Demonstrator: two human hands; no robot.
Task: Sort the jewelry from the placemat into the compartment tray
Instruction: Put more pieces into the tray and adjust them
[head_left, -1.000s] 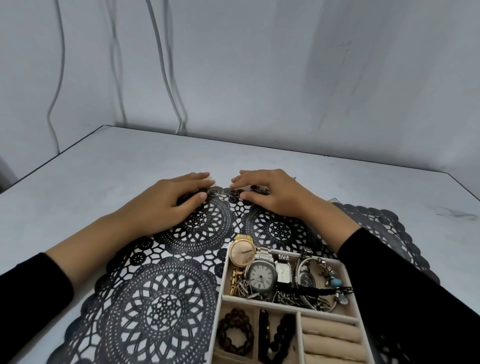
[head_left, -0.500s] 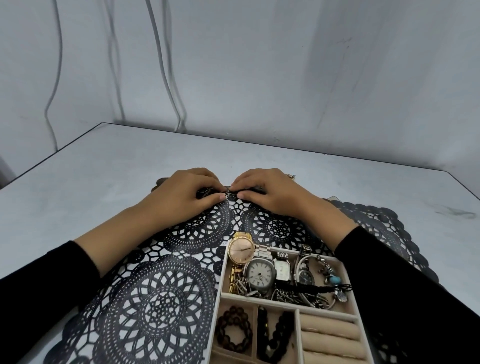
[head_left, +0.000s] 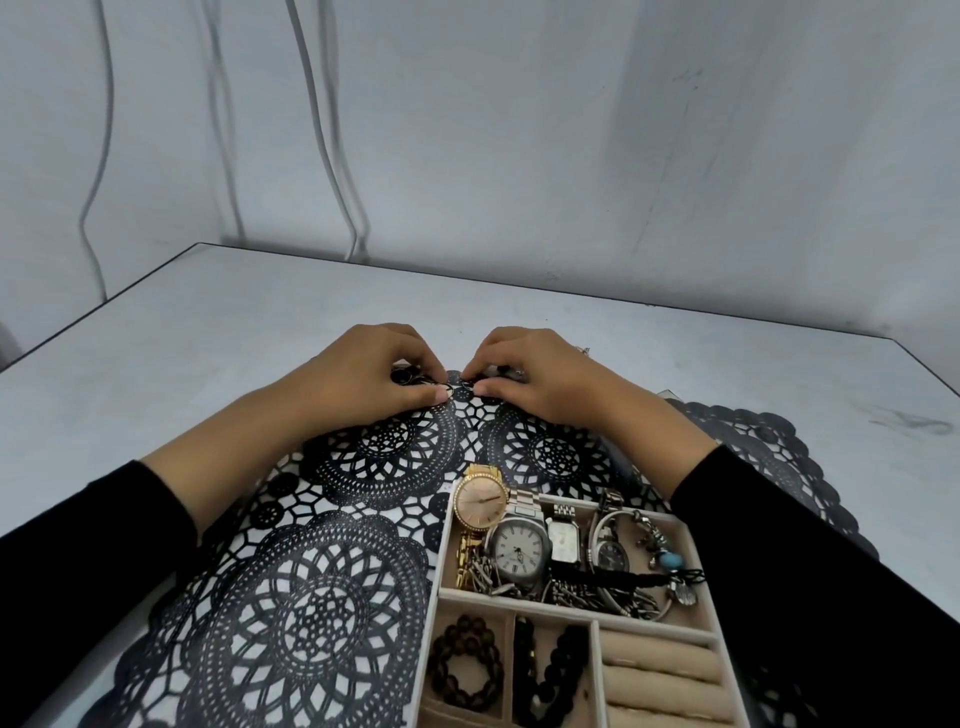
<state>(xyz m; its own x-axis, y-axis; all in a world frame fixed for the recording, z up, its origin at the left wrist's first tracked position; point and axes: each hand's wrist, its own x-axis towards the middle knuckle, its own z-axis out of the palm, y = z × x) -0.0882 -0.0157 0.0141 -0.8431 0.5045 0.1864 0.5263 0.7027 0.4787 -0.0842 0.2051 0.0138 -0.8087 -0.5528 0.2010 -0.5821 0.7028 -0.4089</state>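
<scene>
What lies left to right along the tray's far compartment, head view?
In order: gold watch → silver watch with white dial → small rectangular watch → dark-dial watch → turquoise-bead bracelet.

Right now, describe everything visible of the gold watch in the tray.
The gold watch has a round case, a pale rose dial with thin hands and a bezel of tiny stones, on a gold metal link band. It lies face up in the tray, at the far left corner of its large compartment, head propped on the rim, one band end out over the placemat, against the silver watch.
</scene>
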